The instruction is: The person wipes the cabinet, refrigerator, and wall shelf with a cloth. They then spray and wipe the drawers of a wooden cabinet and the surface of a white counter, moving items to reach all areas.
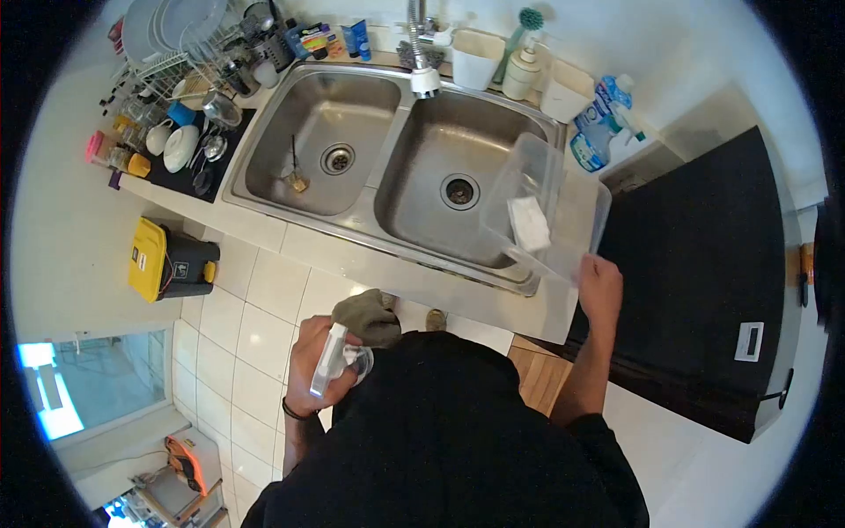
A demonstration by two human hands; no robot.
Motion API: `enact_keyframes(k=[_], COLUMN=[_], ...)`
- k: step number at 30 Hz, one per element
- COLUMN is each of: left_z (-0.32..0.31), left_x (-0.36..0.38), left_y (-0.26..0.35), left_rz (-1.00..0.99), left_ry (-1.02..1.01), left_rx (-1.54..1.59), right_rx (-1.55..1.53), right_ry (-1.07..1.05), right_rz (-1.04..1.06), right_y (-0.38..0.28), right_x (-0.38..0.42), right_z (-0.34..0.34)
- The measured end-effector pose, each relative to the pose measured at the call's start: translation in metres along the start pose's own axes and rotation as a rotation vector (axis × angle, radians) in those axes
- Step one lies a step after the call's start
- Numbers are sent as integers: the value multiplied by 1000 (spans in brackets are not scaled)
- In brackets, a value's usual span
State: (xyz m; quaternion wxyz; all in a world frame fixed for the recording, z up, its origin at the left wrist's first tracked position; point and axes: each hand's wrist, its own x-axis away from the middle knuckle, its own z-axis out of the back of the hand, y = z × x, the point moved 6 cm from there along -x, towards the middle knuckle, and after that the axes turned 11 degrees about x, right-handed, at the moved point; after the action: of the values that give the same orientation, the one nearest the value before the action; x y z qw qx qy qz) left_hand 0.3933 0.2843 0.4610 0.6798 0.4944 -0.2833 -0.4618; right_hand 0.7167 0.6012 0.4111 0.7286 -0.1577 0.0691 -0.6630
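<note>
My left hand (pixel 319 363) is closed around a clear spray bottle (pixel 359 359) with a white head, held in front of my body at the left. A grey-olive cloth (pixel 368 319) bunches up right beside those fingers, overlapping the bottle's upper side in this view. At the counter's right end, my right hand (pixel 600 289) grips the near edge of a clear plastic container (pixel 528 167). The container is tilted over the right basin's edge and the countertop. A white rectangular block (pixel 529 223) shows within its outline.
The double sink (pixel 370 189) has a small brush-like item (pixel 297 181) in its left basin. A faucet (pixel 425 79) hangs over the divider. Dishes fill the rack (pixel 180 75) at left; bottles and white holders (pixel 478 60) line the back. A black refrigerator (pixel 695 290) stands at right.
</note>
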Motion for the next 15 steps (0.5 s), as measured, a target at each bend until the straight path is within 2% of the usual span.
enact_keyframes(k=[2,6,9,12,15], left_z=[15,45,65,79,90], left_x=[-14,-29,-37,-39,-42], left_y=[6,8,4,-4,-21], left_rz=[-47,-148,-163,-121,-140], left_ry=[-46,-20,-39,16,6], left_rx=[-32,6,1,32,34], right_rx=[78,41,45,197,223], right_ry=[26,-109,-134,-178,-168], right_rz=[137,234,291,192,128], right_y=[-30,-74,-89,-104,-70], right_x=[-26,-80,-108,-100,-120], right_z=[-30,-115,-179,-192,-254])
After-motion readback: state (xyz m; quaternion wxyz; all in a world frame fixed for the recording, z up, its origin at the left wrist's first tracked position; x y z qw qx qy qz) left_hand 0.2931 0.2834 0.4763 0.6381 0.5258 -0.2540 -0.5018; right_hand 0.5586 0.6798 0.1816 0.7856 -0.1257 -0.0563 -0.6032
